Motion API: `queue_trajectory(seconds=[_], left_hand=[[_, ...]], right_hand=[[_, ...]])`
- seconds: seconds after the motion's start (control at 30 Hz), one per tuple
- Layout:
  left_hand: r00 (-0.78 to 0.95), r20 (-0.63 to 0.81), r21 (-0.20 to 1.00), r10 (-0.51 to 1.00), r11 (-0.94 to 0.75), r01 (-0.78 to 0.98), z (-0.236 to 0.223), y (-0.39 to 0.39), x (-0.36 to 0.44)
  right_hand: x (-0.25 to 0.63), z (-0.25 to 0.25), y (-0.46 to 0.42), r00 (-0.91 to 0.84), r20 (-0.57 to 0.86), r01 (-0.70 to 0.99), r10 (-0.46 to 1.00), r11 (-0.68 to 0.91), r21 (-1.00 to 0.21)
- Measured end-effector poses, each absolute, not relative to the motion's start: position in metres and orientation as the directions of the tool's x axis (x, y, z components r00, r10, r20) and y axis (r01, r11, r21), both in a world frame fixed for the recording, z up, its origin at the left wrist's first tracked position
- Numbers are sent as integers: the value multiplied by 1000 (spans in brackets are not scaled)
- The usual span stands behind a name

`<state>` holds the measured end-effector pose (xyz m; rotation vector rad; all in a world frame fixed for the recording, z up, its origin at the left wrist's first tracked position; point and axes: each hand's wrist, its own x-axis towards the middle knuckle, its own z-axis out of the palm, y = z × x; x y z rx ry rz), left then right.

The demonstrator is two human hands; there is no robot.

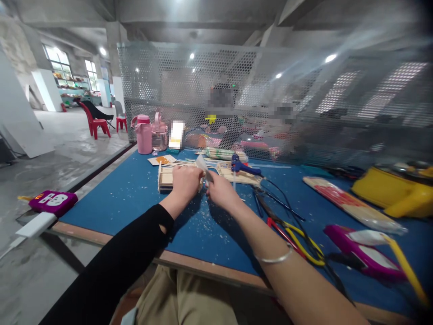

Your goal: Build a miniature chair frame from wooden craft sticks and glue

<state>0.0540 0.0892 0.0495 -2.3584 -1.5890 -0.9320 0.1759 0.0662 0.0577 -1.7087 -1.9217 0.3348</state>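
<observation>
A small model of thin wooden sticks (165, 177) sits on the blue tabletop. My left hand (186, 179) is closed over its right end, its fingers curled and partly hidden. My right hand (221, 192) is closed round a flat, pale grey strip (202, 163) that slants up to the left, close to my left fingers. What the strip is I cannot make out. Just beyond my right hand lies a flat wooden piece (248, 177), with a blue hot glue gun (245, 167) over it.
Pliers with yellow handles (306, 246), a bagged stick bundle (352, 203), a purple power strip (365, 255) and a yellow bag (394, 192) crowd the right. A pink flask (144, 135) stands at the back left. Behind runs a perforated metal screen (182, 72); people show through it.
</observation>
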Motion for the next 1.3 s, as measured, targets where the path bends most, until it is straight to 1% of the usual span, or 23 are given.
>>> queue_trajectory(seconds=[0.1, 0.23, 0.3, 0.37, 0.43, 0.63, 0.83, 0.9, 1.0, 1.07, 1.2, 1.3], left_hand=[[236, 561, 219, 794, -417, 882, 50, 89, 54], [237, 550, 236, 801, -421, 876, 50, 89, 54], [248, 551, 228, 797, -430, 874, 50, 88, 54], [249, 549, 222, 798, -427, 877, 50, 88, 54], [245, 543, 223, 803, -419, 880, 51, 88, 54], [240, 528, 231, 815, -410, 882, 54, 87, 54], [227, 535, 218, 814, -393, 893, 53, 87, 54], [227, 537, 222, 812, -396, 891, 53, 88, 54], [228, 542, 218, 809, -397, 892, 52, 89, 54], [228, 544, 213, 808, -395, 894, 51, 89, 54], [215, 530, 225, 820, -380, 897, 51, 88, 55], [214, 531, 234, 820, -384, 893, 52, 88, 56]], right_hand=[[181, 59, 73, -108, 217, 820, 970, 211, -532], [191, 59, 75, -116, 154, 786, 981, 185, -590], [190, 61, 77, -130, 188, 801, 973, 215, -559], [187, 63, 79, -167, 266, 830, 949, 281, -481], [185, 66, 78, -206, 307, 844, 929, 328, -425], [193, 70, 71, -227, 250, 864, 941, 313, -395], [184, 70, 74, -259, 274, 876, 926, 345, -338], [186, 70, 70, -242, 254, 886, 936, 320, -335], [189, 70, 63, -192, 188, 911, 963, 246, -331], [184, 69, 62, -158, 173, 908, 972, 212, -361], [163, 58, 59, -46, 207, 853, 977, 146, -502], [154, 49, 54, 4, 236, 833, 972, 127, -538]])
